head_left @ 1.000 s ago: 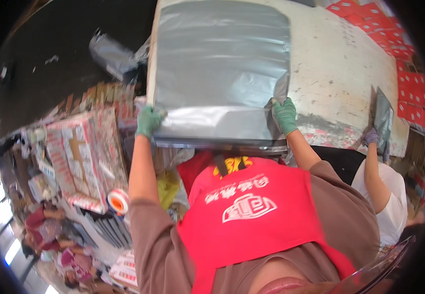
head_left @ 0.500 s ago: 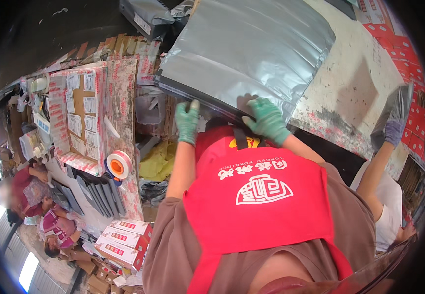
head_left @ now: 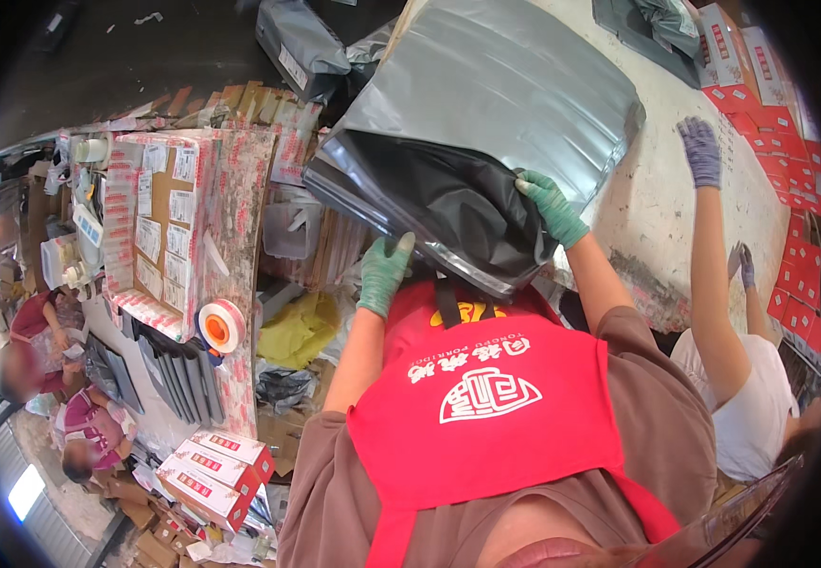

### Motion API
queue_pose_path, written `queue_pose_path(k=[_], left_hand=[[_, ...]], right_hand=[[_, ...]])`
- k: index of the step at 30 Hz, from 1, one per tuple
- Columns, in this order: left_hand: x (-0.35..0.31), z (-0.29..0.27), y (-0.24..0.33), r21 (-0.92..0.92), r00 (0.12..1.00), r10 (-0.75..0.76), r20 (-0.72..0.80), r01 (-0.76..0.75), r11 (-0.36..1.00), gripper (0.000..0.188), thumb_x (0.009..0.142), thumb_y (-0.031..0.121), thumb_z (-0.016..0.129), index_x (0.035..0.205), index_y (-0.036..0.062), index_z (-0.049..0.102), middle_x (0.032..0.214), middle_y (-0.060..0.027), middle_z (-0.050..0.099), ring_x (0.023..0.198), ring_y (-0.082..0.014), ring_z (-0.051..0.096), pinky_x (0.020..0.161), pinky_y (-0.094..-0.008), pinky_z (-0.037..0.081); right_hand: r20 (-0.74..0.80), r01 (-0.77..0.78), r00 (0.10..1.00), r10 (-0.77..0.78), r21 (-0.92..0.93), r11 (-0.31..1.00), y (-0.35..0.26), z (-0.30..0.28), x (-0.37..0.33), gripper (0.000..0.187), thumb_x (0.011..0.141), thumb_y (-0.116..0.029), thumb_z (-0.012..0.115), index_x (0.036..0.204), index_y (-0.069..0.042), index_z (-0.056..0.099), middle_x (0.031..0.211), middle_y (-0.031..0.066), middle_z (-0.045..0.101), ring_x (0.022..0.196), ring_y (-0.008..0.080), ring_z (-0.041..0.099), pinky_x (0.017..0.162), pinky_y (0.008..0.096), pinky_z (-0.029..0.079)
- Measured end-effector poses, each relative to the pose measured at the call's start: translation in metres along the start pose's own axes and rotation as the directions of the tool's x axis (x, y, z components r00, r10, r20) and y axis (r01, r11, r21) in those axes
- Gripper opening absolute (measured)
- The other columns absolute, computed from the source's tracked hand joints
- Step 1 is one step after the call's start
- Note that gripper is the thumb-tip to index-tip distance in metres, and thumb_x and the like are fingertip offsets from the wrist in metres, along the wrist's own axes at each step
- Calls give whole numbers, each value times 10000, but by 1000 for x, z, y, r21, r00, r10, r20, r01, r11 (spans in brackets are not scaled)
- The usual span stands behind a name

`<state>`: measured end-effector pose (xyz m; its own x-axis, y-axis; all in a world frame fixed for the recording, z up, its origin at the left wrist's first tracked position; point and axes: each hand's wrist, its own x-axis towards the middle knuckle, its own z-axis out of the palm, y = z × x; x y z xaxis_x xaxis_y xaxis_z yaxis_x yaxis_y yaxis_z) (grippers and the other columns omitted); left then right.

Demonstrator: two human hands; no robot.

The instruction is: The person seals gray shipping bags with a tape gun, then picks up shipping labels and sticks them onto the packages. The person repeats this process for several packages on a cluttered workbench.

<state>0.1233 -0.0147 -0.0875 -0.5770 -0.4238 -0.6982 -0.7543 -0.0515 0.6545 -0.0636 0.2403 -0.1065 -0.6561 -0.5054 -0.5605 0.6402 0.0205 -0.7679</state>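
Observation:
A stack of silver-grey plastic mailing bags (head_left: 505, 76) lies on the worktable in front of me. The near edge of the top mailing bag (head_left: 448, 204) is lifted and folded, showing its black inside. My right hand (head_left: 553, 210), in a green-coated glove, is closed on that raised edge, thumb uppermost. My left hand (head_left: 385, 275), gloved alike, is closed at the bags' near edge with its thumb against the rim; its fingertips are partly hidden.
A co-worker's gloved hand (head_left: 702, 156) reaches over the pale tabletop (head_left: 661, 213) at right. Red-and-white boxes (head_left: 775, 123) are stacked beyond. On the left stand a label-covered carton tray (head_left: 164, 227), a tape roll (head_left: 222, 326) and a grey plastic bin (head_left: 292, 227). A filled grey parcel (head_left: 302, 47) lies far left.
My right hand has risen and pulled up the top bag's edge, exposing the black inside. My left hand has shifted right and down. The co-worker's grey parcel has left their hand.

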Motion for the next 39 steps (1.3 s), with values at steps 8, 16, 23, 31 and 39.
queue_pose_path(k=[8,16,23,31,39], left_hand=[[17,69,54,-102,806,537,249,-530,842,458,915,362,591,1197,1,564,975,-101,653,821,-128,600,727,-265,481],[51,137,69,-133,672,727,141,-715,687,545,873,290,626,1328,46,451,1247,-165,522,1061,-271,561,907,-379,456],[34,146,91,724,552,737,389,-678,126,790,709,458,724,1376,143,443,1425,-223,333,1326,-406,291,1082,-511,251],[46,137,82,765,590,709,386,-634,111,708,731,526,655,1332,186,495,1443,-225,316,1355,-435,231,1100,-526,197],[69,13,87,498,466,858,215,-808,314,328,756,207,654,1050,63,626,1161,-148,572,1161,-354,498,967,-447,403]], right_hand=[[184,-43,982,45,-12,999,14,-57,14,495,944,-450,485,1223,-49,564,1096,62,636,974,157,591,892,290,452],[304,-218,951,-55,785,580,23,-79,-35,658,932,-580,412,1375,-94,429,1425,118,424,1283,281,409,1088,429,306],[156,-151,986,58,695,703,18,-133,-78,625,853,-601,556,1235,-107,557,1215,118,587,1098,306,553,920,456,450],[79,330,575,-814,-933,143,-43,-30,-51,382,865,-153,572,1231,-46,539,1196,182,571,1096,346,538,939,420,429],[313,199,768,-559,-946,-256,1,50,44,588,856,-295,495,1392,-78,394,1378,150,440,1346,324,316,1121,511,138]])
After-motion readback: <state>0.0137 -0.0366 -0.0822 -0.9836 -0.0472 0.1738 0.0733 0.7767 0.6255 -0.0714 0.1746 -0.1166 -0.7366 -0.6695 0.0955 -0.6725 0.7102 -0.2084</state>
